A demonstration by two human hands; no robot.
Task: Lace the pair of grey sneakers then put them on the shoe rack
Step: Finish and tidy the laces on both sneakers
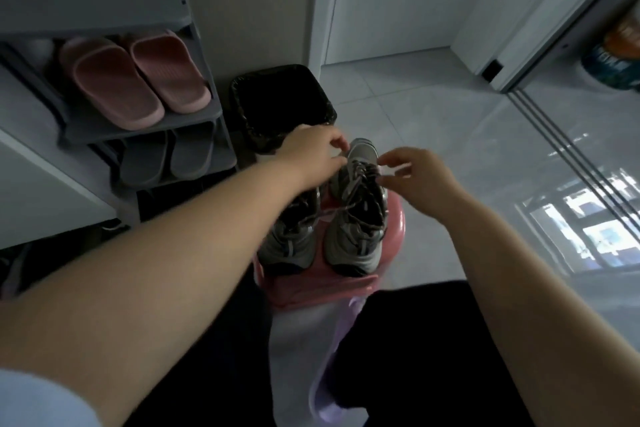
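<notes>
Two grey sneakers stand side by side on a pink stool (394,218), toes pointing away from me. My forearm covers part of the left sneaker (291,236). The right sneaker (360,211) has loose grey laces across its tongue. My left hand (311,156) reaches over to the right sneaker's toe end and pinches a lace there. On the other side of that shoe, my right hand (419,177) pinches a lace end. The grey shoe rack (145,125) stands to the left.
Pink slippers (135,80) sit on the rack's upper shelf and grey slippers (166,156) on the shelf below. A black-lined bin (280,100) stands behind the stool. A lilac slipper (332,374) is on my foot. Glossy tiled floor stretches right toward a sliding door track (554,135).
</notes>
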